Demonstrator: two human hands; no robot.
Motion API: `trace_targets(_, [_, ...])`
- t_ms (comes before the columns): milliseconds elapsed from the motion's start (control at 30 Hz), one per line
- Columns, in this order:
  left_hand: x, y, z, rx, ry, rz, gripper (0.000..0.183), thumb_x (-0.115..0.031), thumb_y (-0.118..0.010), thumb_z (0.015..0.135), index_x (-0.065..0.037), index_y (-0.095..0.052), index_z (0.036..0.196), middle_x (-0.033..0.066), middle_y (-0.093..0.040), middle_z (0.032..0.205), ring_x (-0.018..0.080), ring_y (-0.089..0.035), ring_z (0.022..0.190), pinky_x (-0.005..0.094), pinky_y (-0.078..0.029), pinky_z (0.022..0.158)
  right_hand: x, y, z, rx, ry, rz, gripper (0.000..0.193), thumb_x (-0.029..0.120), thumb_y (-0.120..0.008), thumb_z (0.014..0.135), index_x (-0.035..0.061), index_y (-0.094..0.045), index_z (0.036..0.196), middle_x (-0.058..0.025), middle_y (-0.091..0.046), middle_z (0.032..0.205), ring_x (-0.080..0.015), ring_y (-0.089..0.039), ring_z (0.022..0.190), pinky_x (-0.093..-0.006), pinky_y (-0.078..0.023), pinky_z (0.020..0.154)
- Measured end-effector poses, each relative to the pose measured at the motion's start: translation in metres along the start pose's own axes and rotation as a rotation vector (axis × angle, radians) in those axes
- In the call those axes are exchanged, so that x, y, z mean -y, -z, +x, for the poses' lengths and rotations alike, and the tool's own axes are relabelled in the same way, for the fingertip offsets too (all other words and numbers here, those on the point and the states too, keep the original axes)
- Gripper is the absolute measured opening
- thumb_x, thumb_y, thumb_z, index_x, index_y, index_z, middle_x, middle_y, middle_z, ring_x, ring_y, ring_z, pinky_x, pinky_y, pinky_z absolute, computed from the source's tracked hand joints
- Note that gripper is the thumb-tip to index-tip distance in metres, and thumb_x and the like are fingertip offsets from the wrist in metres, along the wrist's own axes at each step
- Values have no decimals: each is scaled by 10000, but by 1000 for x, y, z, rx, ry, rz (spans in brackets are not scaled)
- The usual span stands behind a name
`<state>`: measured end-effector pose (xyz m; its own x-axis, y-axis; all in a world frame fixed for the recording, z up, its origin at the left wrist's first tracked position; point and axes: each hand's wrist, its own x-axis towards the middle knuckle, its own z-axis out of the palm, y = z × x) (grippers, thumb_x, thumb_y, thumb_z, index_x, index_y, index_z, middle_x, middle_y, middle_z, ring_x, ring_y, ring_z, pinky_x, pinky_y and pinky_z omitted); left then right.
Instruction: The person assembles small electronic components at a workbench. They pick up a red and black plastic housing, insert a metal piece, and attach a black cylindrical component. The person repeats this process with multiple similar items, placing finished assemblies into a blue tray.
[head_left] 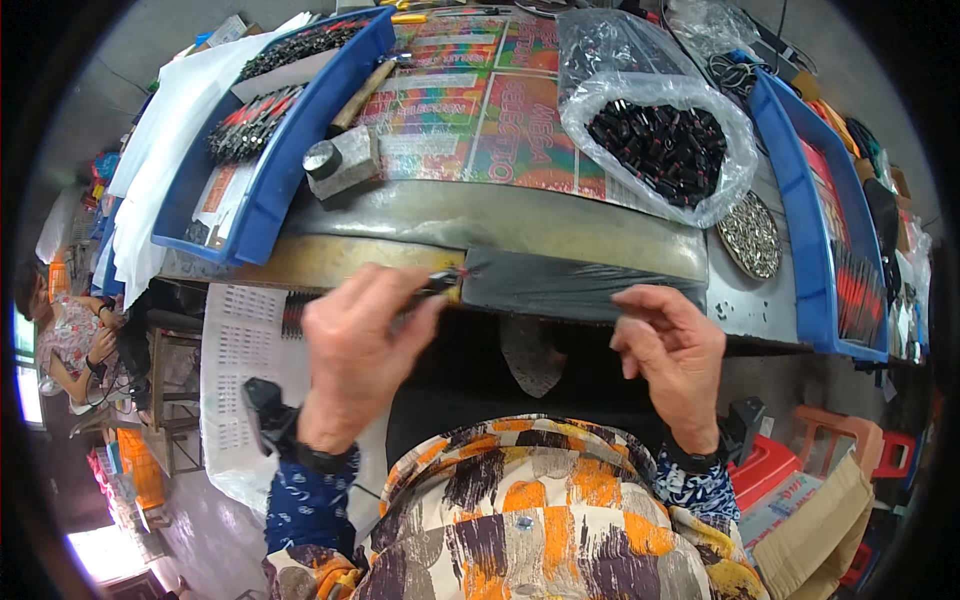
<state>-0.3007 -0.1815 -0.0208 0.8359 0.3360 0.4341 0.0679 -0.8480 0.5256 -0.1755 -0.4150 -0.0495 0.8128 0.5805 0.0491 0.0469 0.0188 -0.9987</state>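
Reference point for all positions: the black-covered strip [550, 287] at the near edge of the workbench [590, 215].

Left hand [360, 335]: positioned off the left end of the strip. Thumb and index finger are clamped on a small dark part [438, 282]. The part points toward the strip's left end; contact between the two cannot be determined.

Right hand [675, 345]: positioned at the near side of the strip, toward its right end. Fingers are curled, with a gap between index finger and thumb.

Beyond the strip, toward its right end: a clear plastic bag [745, 170], its mouth open, containing black parts [655, 150]. Right of the strip: a round dish [724, 248] of small metallic pieces, then a blue tray [800, 215] with red-and-black items [858, 300].

Beyond the strip and to its left: a metal block [352, 165] carrying a round dark-topped piece [322, 160]. Farther left of the strip stands a second blue tray [305, 140], holding dark and red slender items [255, 120].
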Motion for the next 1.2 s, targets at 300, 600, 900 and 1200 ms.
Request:
trace_targets(300, [41,76,39,-142,183,41,145,42,-709,782,41,-657,917,-8,-586,732,25,-505,669,185,-424,605,5,43,19,-67,24,-96,150,-18,-618,872,-58,-639,1014,-49,-631,731,-60,-556,586,-186,-422,500])
trace_targets(600, [51,61,93,140,12,203,177,-35,-719,776,17,-666,937,73,-644,729,111,-592,623,261,-465,582,-1,59,27,-5,-1,-72,149,-47,-602,835,-63,-661,971,-71,-640,702,-75,-567,554,-197,-432,482])
trace_targets(900, [88,-23,109,92,3,455,156,-168,-677,805,-53,-581,850,145,-627,730,366,-622,689,436,-472,581,-5,64,27,-2,-28,9,136,-37,-614,840,-81,-647,965,-98,-636,743,-101,-577,562,-204,-443,482])
trace_targets(1200, [96,-35,132,36,68,596,188,-178,-684,799,-20,-624,880,182,-637,749,365,-629,715,406,-480,623,-11,66,25,-11,29,36,138,15,-662,846,-64,-654,959,-94,-636,729,-98,-577,558,-200,-440,490])
